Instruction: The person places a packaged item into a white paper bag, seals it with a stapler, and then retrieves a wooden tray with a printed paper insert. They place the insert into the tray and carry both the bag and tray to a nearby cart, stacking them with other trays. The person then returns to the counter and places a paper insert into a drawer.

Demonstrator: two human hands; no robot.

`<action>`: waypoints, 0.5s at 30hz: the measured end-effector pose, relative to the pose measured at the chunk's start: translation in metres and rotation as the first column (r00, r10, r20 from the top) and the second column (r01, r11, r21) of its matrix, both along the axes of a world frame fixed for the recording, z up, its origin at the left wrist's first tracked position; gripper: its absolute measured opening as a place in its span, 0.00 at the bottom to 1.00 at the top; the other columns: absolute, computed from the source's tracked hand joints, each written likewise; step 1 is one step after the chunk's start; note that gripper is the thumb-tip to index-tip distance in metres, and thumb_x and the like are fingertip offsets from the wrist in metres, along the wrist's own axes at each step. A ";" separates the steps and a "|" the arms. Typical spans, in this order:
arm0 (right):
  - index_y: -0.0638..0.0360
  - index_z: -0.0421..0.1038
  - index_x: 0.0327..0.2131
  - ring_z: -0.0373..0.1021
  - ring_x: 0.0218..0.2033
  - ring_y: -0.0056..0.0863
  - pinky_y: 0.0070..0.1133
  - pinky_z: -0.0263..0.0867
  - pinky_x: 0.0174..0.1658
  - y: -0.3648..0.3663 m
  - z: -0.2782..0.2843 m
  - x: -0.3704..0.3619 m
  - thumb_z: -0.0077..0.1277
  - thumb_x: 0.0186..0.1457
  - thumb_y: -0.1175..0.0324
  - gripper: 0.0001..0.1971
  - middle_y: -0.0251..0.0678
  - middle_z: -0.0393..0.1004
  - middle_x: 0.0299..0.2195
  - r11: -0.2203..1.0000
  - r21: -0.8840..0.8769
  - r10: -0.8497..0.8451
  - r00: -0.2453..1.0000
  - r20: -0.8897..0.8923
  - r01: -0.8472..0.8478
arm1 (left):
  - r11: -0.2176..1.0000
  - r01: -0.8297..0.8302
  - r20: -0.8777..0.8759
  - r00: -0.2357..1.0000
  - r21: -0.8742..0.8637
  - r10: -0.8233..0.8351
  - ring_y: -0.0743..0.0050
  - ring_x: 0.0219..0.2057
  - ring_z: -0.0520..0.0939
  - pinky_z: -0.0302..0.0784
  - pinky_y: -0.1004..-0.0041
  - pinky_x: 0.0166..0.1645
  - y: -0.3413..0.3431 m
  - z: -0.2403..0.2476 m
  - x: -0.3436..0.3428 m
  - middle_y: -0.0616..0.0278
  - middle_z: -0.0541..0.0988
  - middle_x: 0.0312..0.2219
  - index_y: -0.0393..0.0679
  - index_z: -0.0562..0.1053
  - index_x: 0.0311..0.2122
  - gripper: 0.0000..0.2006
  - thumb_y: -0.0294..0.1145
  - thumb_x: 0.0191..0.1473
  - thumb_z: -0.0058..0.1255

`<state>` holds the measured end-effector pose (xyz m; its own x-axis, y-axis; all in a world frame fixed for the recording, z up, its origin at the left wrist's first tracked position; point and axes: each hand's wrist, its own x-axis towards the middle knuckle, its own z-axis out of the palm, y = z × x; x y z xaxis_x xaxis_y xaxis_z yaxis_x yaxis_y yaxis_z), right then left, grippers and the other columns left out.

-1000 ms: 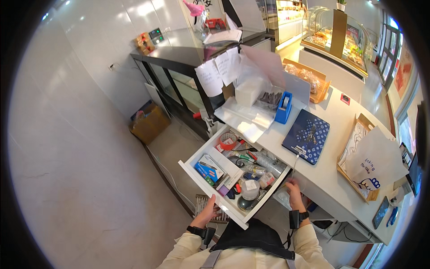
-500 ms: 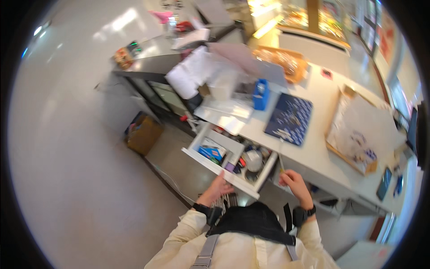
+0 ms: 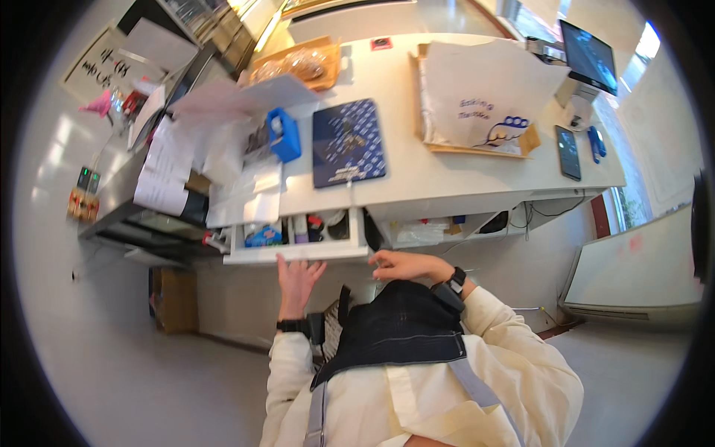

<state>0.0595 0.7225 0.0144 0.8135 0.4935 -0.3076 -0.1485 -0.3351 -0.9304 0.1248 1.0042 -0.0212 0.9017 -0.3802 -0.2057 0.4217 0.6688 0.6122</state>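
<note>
The left hand [image 3: 296, 279] spreads open fingers at the drawer front [image 3: 253, 260], suiting pressure, while the right hand [image 3: 408, 264] curls nearby, any grip unclear.

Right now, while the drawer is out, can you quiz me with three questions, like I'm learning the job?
1. True or false: the drawer is partly open.
2. Which hand has its fingers spread at the drawer's front?
3. Which sits farthest right in the picture?
A) blue tape holder
B) phone
C) small red card

Key:
1. True.
2. The left hand.
3. B.
</note>
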 end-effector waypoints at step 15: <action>0.66 0.59 0.51 0.66 0.46 0.31 0.23 0.61 0.49 0.012 0.018 0.014 0.45 0.56 0.55 0.27 0.44 0.69 0.46 0.966 -0.242 -0.074 0.994 0.078 0.091 | 0.987 0.144 0.123 0.981 0.072 -0.152 0.45 0.58 0.57 0.57 0.55 0.58 -0.021 0.032 0.083 0.49 0.40 0.62 0.39 0.40 0.62 0.43 0.66 0.54 0.24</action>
<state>0.0731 0.7347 0.0324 0.8715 0.3400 -0.3534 -0.1248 -0.5432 -0.8303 0.2077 0.9829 0.0104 0.8565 -0.5018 -0.1206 0.4294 0.5633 0.7059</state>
